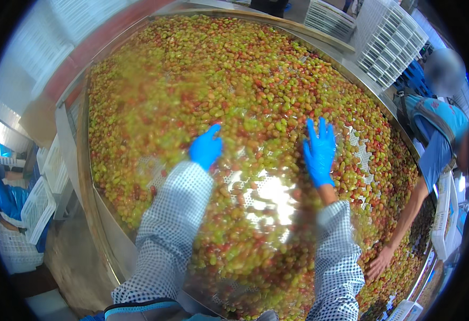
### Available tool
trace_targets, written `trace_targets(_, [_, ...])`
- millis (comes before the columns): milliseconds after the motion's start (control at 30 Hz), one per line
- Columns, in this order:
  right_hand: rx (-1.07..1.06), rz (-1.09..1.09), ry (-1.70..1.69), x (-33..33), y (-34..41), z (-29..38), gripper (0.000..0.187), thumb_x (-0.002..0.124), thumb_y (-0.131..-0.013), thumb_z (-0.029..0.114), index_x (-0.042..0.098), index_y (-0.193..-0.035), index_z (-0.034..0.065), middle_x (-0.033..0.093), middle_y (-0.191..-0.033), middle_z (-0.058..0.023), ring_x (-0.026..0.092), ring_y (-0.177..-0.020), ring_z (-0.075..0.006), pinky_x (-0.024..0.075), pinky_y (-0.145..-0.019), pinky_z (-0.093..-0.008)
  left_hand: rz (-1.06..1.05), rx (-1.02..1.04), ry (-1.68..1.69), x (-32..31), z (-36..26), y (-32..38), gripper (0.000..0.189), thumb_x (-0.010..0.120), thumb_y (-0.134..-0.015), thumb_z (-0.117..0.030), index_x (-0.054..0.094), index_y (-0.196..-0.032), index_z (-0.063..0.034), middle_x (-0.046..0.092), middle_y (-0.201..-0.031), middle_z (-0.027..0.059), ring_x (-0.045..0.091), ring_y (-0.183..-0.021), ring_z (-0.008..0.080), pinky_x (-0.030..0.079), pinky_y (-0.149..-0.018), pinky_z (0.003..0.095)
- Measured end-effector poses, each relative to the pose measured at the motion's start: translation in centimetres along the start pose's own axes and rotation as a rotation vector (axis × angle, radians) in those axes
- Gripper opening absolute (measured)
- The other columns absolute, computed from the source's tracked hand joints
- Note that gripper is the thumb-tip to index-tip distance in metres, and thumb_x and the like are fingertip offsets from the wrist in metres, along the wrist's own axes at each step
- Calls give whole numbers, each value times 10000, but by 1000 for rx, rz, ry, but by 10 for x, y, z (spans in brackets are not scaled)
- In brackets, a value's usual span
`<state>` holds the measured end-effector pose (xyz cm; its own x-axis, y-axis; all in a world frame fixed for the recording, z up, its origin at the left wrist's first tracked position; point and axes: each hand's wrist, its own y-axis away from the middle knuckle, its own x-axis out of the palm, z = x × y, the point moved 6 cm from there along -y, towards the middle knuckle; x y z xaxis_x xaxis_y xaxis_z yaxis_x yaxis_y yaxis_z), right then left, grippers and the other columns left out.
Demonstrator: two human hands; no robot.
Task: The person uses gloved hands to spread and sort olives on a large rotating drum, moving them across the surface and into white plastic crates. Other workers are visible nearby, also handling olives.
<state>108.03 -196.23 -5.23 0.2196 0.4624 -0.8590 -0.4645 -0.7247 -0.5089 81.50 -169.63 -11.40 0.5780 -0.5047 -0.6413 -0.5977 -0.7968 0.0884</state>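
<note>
Red and green oval fruits, likely grapes (274, 92), are spread in a layer over a perforated metal sorting table (362, 156). My left hand (207, 147), in a blue glove, is over the fruit left of the middle, its fingers partly curled; whether it holds any fruit cannot be told. To its right, my right hand (320, 152), also blue-gloved, lies flat over the fruit with its fingers spread and holds nothing. Bright glare covers the perforated surface between my forearms. Blurring softens the fruit at the upper left.
At the right, a co-worker's bare hand (380, 263) reaches onto the fruit. A wooden rail (85, 160) edges the table's left side. White plastic crates (390, 44) are stacked beyond the upper right edge. Another person (8, 196) handles a white crate (38, 208) at the far left.
</note>
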Motion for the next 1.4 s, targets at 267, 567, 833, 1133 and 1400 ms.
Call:
trace_targets(267, [-136, 304, -191, 76, -88, 167, 668, 623, -978, 517, 531, -1542, 171, 456, -1600, -245, 376, -1471, -567, 340, -1205, -647, 260, 194, -664, 45, -42, 62, 477, 539, -978, -191, 699, -1416, -295, 782, -1060, 180, 769, -920, 354, 606, -769, 515])
trace_targets(567, [-213, 192, -198, 45, -39, 102, 626, 660, -960, 591, 613, -1488, 259, 502, -1567, -168, 363, -1476, -543, 286, -1229, -657, 62, -56, -433, -31, -6, 36, 454, 487, -1017, -153, 612, -1447, -228, 761, -1138, 211, 752, -980, 401, 586, -838, 544])
trace_targets(833, [251, 309, 41, 10, 10, -54, 725, 655, -957, 655, 526, -1581, 310, 354, -1700, -190, 281, -1533, -568, 286, -1235, -662, 139, 2, -597, -27, 13, 45, 513, 511, -1014, -218, 605, -1515, -279, 775, -1110, 181, 760, -941, 360, 601, -795, 503])
trace_targets(1133, [100, 324, 22, -50, 115, -38, 758, 657, -1002, 533, 432, -1653, 216, 265, -1745, -225, 251, -1552, -576, 229, -1263, -660, 380, 358, -130, 47, -39, 189, 441, 668, -994, -110, 704, -1422, -211, 787, -1237, 82, 766, -1011, 179, 624, -859, 345])
trace_targets(1400, [-143, 466, -287, -95, 171, 33, 702, 751, -901, 522, 603, -1527, 239, 345, -1709, -178, 255, -1557, -553, 197, -1282, -656, 391, -214, 511, 23, -32, 201, 339, 643, -1064, -188, 728, -1387, -128, 766, -1131, -22, 620, -750, 72, 538, -675, 236])
